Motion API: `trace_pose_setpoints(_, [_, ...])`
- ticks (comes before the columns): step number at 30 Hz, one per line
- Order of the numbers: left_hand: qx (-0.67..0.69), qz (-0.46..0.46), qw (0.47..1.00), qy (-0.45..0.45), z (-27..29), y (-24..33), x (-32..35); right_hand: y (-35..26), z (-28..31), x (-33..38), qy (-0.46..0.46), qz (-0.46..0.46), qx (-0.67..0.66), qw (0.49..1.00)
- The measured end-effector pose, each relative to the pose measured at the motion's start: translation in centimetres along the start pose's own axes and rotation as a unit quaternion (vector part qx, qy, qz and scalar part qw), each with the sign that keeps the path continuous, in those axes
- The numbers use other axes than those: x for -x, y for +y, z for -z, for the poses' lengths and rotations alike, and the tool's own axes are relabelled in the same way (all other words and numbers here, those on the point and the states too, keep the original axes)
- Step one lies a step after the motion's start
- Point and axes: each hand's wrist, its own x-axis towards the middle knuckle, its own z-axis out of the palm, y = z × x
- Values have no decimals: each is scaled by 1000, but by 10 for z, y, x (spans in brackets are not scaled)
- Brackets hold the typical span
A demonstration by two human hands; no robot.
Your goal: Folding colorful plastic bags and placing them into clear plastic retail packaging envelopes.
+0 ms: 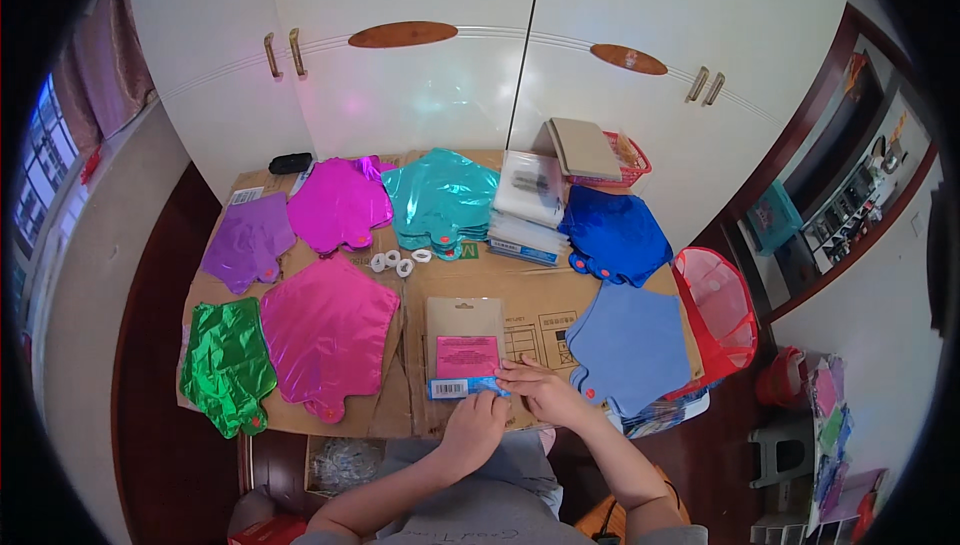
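Note:
A flat clear package [466, 321] with a tan backing, a pink insert and a blue barcode band lies in front of me at the near middle of the cardboard. My left hand [476, 432] is at its lower edge, fingers curled closed against the blue band; the fingertips are partly hidden. Over the lower right corner rests my right hand [545, 392], its fingers stretched out flat across the package.
Around it lie foil balloons: magenta [330, 330], green [226, 365], purple [245, 242], teal [440, 200], dark blue [617, 232] and light blue [635, 345]. Small white rolls [404, 268] sit mid-table. Stacked clear packages [528, 200] stand behind, a red mesh basket [722, 305] at right.

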Motion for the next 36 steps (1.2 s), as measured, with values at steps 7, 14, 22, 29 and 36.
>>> trace_pose_setpoints(7, [-26,-17,998,-53,-9,-7,-8,-2,1,0,3,5,3,1000])
trace_pose_setpoints(14, [116,-30,992,-32,7,-17,-6,-13,8,1,-9,25,10,1000])
trace_pose_setpoints(22, [604,256,740,147,58,-60,55,-31,11,8,-39,69,96,992])
trace_pose_setpoints(29, [207,167,964,-19,95,-62,67,-33,-6,17,-11,83,116,990])
trace_pose_setpoints(36, [20,40,998,-42,117,-60,56,-38,-5,17,-6,91,141,986])
